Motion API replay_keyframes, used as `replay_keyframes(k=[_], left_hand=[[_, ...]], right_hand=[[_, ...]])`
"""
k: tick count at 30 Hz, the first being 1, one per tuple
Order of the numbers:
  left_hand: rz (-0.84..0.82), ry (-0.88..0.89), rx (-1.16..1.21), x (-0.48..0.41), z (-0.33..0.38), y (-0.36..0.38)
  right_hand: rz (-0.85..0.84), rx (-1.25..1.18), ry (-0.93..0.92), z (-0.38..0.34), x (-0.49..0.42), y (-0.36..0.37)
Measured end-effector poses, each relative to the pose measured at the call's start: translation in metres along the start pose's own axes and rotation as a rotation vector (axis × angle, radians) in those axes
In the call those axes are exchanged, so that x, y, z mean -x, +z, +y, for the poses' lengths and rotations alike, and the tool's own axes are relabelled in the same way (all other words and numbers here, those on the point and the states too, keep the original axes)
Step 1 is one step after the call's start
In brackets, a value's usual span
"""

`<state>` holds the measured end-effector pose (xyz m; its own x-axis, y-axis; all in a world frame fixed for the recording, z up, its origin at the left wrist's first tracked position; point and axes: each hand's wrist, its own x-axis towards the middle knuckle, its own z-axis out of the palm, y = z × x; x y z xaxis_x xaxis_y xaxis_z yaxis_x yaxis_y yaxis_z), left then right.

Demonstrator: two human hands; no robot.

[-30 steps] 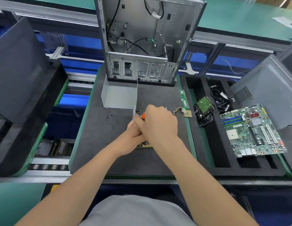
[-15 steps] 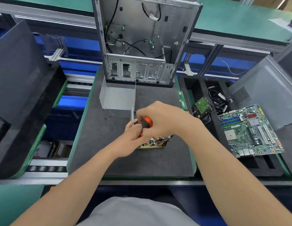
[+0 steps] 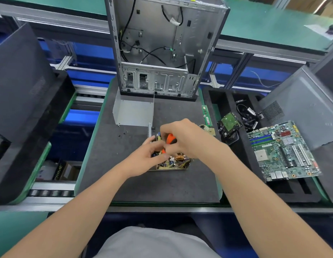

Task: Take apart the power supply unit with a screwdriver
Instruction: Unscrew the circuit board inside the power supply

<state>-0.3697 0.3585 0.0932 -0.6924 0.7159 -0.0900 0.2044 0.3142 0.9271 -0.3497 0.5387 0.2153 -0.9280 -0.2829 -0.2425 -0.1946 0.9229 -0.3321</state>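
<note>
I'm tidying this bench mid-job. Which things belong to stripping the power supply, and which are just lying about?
In use: power supply board, orange screwdriver, left hand, right hand, metal cover.
Lying about: motherboard, hard drive, cables, memory stick, computer case.
</note>
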Motion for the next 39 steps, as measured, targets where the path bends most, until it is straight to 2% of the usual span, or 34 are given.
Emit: replay_keyframes(k=[4, 7, 10, 12, 14, 16, 18, 23, 26, 29, 32, 34, 36, 38, 39], left_hand=[[0.03, -0.019, 0.011, 0.001, -0.001, 0.003], [0.061, -0.015, 0.082, 0.002, -0.003, 0.006], [0.07, -0.004, 0.112, 0.0, -0.006, 0.008], [0.088, -0.005, 0.094, -0.001, -0.006, 0.009], [0.084, 0.012, 0.05, 0.0, -0.008, 0.008], [0.083, 0.027, 0.057, 0.0, -0.009, 0.007], [0.062, 0.039, 0.095, -0.001, -0.008, 0.003], [0.004, 0.024, 0.093, 0.002, -0.004, -0.003], [0.002, -0.006, 0.098, 0.002, 0.0, -0.003], [0.036, -0.025, 0.124, 0.002, 0.003, -0.001], [0.066, -0.015, 0.158, 0.004, 0.004, 0.001], [0.067, -0.021, 0.176, 0.004, 0.006, 0.001], [0.056, -0.023, 0.192, 0.004, 0.006, 0.001], [0.067, -0.03, 0.205, 0.004, 0.006, 0.002], [0.078, -0.026, 0.204, 0.004, 0.005, 0.003]], right_hand=[[-0.095, 0.1, -0.236, 0.007, -0.003, -0.01], [-0.084, 0.126, -0.248, 0.002, 0.0, -0.012], [0.102, 0.27, -0.17, -0.006, 0.006, -0.004], [0.267, 0.375, -0.002, -0.014, 0.007, 0.004], [0.325, 0.367, 0.169, -0.023, 0.005, 0.013], [0.293, 0.307, 0.203, -0.027, 0.001, 0.021], [0.229, 0.241, 0.151, -0.026, -0.002, 0.021], [-0.002, 0.102, -0.041, -0.015, -0.008, -0.002], [-0.118, 0.136, -0.254, -0.007, -0.013, -0.013], [-0.135, 0.152, -0.34, -0.005, -0.015, -0.015], [-0.103, 0.189, -0.352, -0.009, -0.01, -0.016], [0.02, 0.282, -0.278, -0.014, -0.005, -0.012], [0.207, 0.409, -0.066, -0.02, -0.002, -0.002], [0.271, 0.417, 0.18, -0.03, -0.002, 0.007], [0.256, 0.361, 0.244, -0.033, -0.004, 0.012]])
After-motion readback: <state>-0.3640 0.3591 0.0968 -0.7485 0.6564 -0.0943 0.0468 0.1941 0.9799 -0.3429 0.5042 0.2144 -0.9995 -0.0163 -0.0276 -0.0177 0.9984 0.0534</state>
